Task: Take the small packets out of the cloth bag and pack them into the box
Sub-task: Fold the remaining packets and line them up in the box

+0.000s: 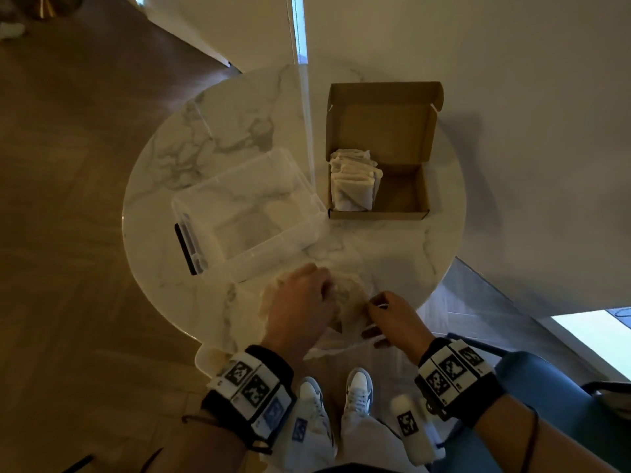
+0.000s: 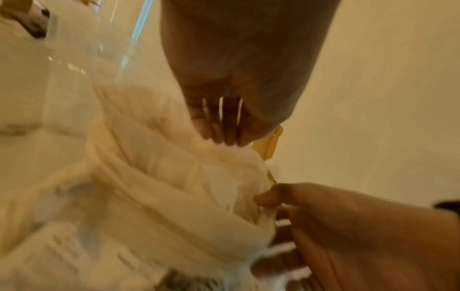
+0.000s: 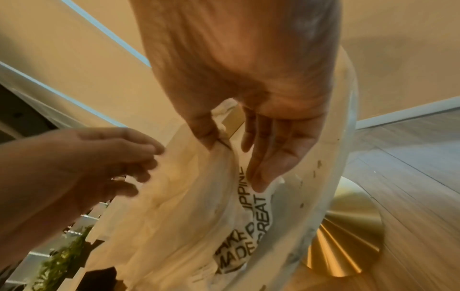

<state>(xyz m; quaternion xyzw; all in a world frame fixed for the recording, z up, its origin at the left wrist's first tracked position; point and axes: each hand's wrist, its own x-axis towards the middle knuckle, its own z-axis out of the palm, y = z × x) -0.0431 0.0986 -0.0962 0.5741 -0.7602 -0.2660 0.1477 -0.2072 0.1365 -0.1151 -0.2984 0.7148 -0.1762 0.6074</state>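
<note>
The cream cloth bag [image 1: 351, 302] with black printed letters [image 3: 248, 216] lies crumpled at the table's near edge. My right hand [image 1: 374, 319] pinches the bag's rim between thumb and fingers [image 3: 261, 177]. My left hand [image 1: 324, 291] hovers over the bag's mouth, its fingers [image 2: 224, 130] pointing down and touching the cloth [image 2: 161, 187]; I see nothing held in it. The open cardboard box [image 1: 379, 215] stands at the far right, with several pale packets [image 1: 353, 182] stacked in its left part. Any packets inside the bag are hidden.
A clear plastic bin [image 1: 246, 206] with a dark handle sits left of the box, just beyond the bag. The round marble table [image 1: 205, 148] stands on a gold base [image 3: 348, 236]. A blue chair [image 1: 546, 387] is at my right.
</note>
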